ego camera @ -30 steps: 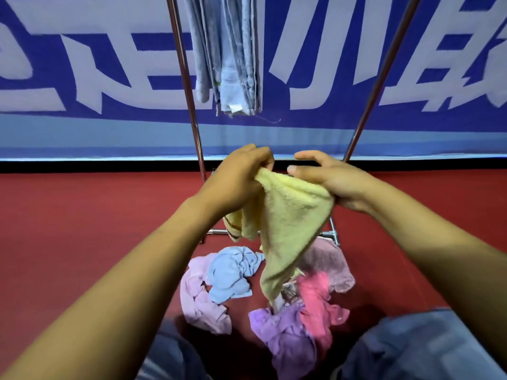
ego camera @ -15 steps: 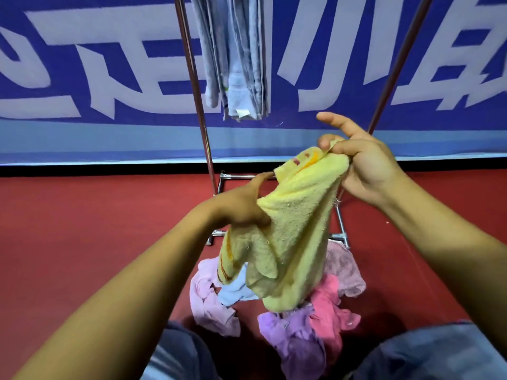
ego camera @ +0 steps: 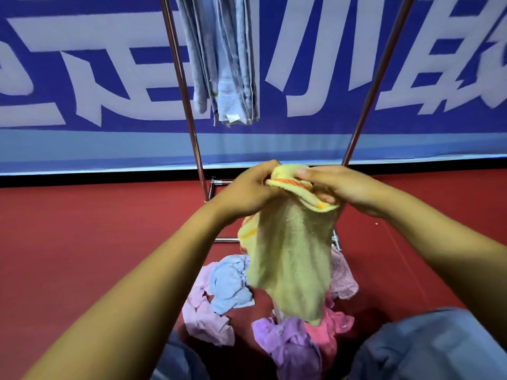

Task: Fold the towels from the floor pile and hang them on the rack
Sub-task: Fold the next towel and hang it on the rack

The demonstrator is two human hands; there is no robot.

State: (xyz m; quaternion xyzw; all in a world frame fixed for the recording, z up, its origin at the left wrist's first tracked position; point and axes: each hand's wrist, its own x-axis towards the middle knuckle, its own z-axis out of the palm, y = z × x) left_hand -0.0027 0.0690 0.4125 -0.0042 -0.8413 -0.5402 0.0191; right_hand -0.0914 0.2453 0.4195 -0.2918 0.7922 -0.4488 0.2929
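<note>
A yellow towel (ego camera: 290,259) with an orange stripe hangs in mid-air above the floor pile. My left hand (ego camera: 247,192) grips its top edge from the left, and my right hand (ego camera: 337,187) grips the same edge from the right, the two hands almost touching. Below lies the pile on the red floor: a light blue towel (ego camera: 229,283), a pale pink one (ego camera: 203,316), a purple one (ego camera: 285,344), a bright pink one (ego camera: 332,330) and a dusty pink one (ego camera: 343,278). Grey-blue towels (ego camera: 225,64) hang from the metal rack (ego camera: 181,86) ahead.
The rack's two slanted poles, the right one (ego camera: 375,86) included, rise from a chrome base frame (ego camera: 219,239) just beyond the pile. A blue banner with white characters (ego camera: 82,78) backs the rack. My knees in blue trousers (ego camera: 428,346) flank the pile.
My right hand came down and left from its raised spot, bringing the towel's upper edge to my left hand, which rose a little. The towel now hangs longer below both hands.
</note>
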